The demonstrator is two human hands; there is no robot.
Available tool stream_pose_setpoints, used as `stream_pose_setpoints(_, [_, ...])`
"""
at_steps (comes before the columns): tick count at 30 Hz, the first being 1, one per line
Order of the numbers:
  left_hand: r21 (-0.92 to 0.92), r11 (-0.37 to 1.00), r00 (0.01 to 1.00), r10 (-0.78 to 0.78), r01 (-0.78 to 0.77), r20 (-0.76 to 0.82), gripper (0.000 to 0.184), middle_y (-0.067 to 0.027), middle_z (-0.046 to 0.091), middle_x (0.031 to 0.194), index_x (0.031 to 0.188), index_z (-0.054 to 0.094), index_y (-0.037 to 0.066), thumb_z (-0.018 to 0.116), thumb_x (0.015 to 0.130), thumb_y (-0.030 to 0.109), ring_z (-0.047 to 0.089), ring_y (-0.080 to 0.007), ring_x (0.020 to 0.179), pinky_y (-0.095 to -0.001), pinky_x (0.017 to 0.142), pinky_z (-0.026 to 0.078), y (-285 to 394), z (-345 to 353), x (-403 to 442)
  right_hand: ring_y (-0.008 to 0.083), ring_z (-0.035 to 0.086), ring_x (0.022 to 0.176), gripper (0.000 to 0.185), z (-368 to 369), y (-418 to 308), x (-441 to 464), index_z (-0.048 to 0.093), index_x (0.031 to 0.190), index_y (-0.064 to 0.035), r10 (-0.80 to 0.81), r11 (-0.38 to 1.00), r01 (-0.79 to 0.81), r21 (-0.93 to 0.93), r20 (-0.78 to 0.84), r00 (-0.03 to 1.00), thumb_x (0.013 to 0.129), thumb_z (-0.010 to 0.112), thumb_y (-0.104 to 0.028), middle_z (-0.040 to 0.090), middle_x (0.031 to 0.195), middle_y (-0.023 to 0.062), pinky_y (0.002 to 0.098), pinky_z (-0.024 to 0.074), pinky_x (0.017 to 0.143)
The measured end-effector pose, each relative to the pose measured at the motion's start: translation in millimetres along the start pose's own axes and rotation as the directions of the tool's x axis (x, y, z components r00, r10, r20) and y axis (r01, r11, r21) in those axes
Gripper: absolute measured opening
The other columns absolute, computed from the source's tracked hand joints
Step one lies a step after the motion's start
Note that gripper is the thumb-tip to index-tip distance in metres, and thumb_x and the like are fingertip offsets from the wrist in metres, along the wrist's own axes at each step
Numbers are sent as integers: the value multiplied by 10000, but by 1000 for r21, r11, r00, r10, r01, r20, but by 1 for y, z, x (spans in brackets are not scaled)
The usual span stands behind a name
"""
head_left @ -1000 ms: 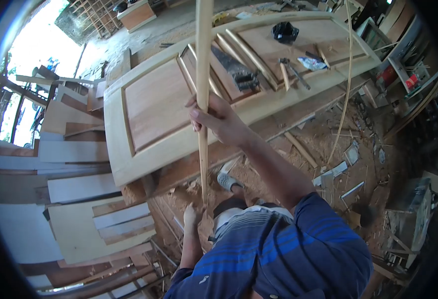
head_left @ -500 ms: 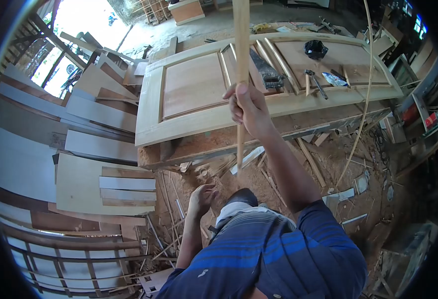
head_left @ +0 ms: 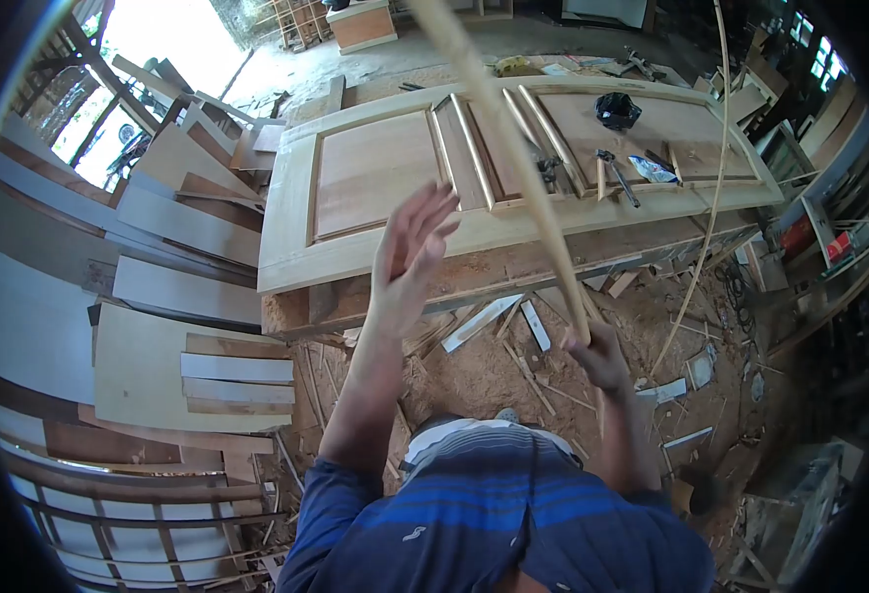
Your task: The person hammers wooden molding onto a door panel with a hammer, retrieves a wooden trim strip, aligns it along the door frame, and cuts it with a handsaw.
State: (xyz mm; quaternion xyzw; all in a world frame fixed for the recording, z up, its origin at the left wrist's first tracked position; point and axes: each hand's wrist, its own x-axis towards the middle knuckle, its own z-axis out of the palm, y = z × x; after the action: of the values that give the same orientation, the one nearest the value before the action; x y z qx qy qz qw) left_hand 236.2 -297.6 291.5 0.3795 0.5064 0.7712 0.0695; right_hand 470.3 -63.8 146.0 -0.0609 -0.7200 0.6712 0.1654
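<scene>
My right hand [head_left: 604, 358] is closed around a long, thin wooden strip [head_left: 523, 163] close to its lower visible end. From there the strip slants up and left, out of the top of the view. My left hand [head_left: 414, 247] is raised with its fingers apart and holds nothing. It shows in front of the near edge of a panelled wooden door [head_left: 375, 242] lying flat on a workbench. A hammer [head_left: 619, 178] and a blue and silver packet [head_left: 652, 171] lie on the door. Behind the strip, a dark tool [head_left: 550, 173] is partly hidden.
A black plastic bag [head_left: 617, 111] sits on the door. Boards [head_left: 187, 282] are stacked along the left. Offcuts [head_left: 484, 322] and sawdust cover the floor before the bench. Another long thin strip [head_left: 716, 198] stands slanted on the right.
My right hand has moved down and right, now gripping the strip lower. The strip has gone from upright to leaning left. My left hand has risen toward the door, fingers spread.
</scene>
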Motion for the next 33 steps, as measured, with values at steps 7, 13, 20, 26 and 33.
stream_pose_setpoints(7, [-423,871,957,-288,249,-30,514,-265,574,1583,1607,453,-18,520,1181,263,579,-376,1477,-540,1225,493,-51,-13,0,111,501,658,415,3,1,-70,680,825,-18,384,817,-442,-371,-221,896,924,921,-341,540,665,-5,343,442,604])
stream_pose_setpoints(13, [-455,758,817,-567,469,-103,340,-240,699,1409,1430,606,-22,591,1156,179,698,-385,1322,-525,1118,592,-116,-40,-70,248,661,620,357,-40,27,-112,802,877,-74,251,605,-431,-669,-354,901,800,963,-384,686,688,120,409,523,612])
stream_pose_setpoints(20, [-382,795,844,-531,471,-66,365,-239,727,1336,1381,615,-29,580,1165,262,714,-385,1283,-538,1084,608,-115,-74,-102,329,770,767,299,-59,0,-89,784,878,-154,-162,474,-280,-835,-396,904,781,957,-377,766,781,73,448,578,671])
stream_pose_setpoints(26, [-496,766,848,-519,409,-101,425,-173,733,1242,1338,618,17,572,1163,402,702,-345,1243,-538,1125,574,-130,-99,-116,323,791,880,503,-54,7,-58,792,1005,-188,238,556,-381,-738,-297,924,760,932,-604,796,865,70,455,599,782])
stream_pose_setpoints(33, [-639,742,910,-384,204,-156,480,-66,739,1045,1133,692,95,470,1178,519,707,-245,1038,-445,992,580,-138,-55,-99,333,795,937,562,-66,51,-60,797,1033,-161,377,634,-416,-652,-209,902,777,914,-648,823,953,87,456,606,824])
